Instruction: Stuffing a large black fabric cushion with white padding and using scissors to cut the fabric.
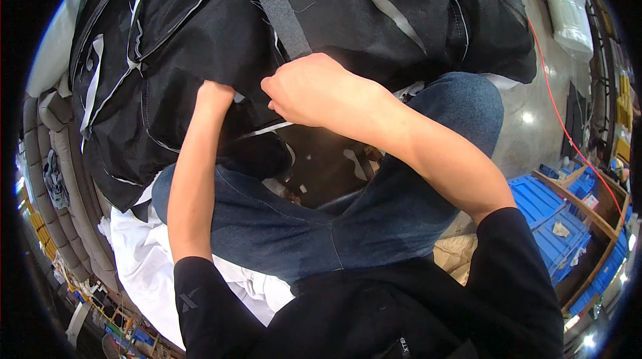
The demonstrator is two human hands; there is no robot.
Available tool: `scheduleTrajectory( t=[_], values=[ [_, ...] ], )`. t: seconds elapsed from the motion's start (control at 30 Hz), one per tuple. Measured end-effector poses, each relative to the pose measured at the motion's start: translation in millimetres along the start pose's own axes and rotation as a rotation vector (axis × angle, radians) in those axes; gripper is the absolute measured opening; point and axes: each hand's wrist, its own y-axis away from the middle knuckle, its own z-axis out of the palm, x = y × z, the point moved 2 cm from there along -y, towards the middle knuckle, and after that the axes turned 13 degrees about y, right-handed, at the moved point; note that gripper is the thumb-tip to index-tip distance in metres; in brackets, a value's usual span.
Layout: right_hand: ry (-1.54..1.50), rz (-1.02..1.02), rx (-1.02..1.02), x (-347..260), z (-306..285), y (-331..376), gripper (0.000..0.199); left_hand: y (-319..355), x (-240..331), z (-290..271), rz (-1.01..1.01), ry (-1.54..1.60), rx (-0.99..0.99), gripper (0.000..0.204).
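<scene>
A large cushion-like piece in black fabric cover (194, 45), with pale seam edges and a grey strip (277, 11), lies before my knees. My left hand (217, 96) reaches into a fold of the fabric near its front edge, so its fingers are hidden. Just to the right, my right hand (304, 89) is closed with its fingers curled in against the cover. Whatever those fingers pinch is too small or covered to make out. A small pale bit shows beside the left hand.
White cloth (144, 252) is bunched at my left, beside stacked grey padded pieces (57, 178). Blue bins (552, 225) stand in a wooden frame at right. A red hose (552, 98) crosses the floor below a plastic-wrapped roll (562, 11).
</scene>
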Motion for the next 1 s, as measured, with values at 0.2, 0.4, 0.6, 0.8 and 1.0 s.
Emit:
scheduleTrajectory(
  t=[0.2, 0.4, 0.6, 0.8, 1.0],
  values=[
    [-0.031, 0.011, -0.06, 6, -3, -1, 0.023, -43, 14, -9, -0.049, -0.1, -0.244, 0.032],
    [-0.288, -0.072, -0.151, 13, -10, -14, 0.027, -32, 39, -36, -0.312, -0.212, -0.492, 0.021],
    [-0.351, 0.066, -0.203, 15, -4, -14, 0.024, 162, 112, -102, -0.086, 0.074, 0.434, 0.026],
    [0.025, 0.042, 0.02, -1, 16, -34, 0.022, 451, 158, -12, -1.28, 0.231, 0.905, 0.04],
    [0.202, 0.146, 0.106, -18, 31, -31, 0.024, 558, 174, 135, -1.592, 0.788, 0.883, 0.063]
  ],
)
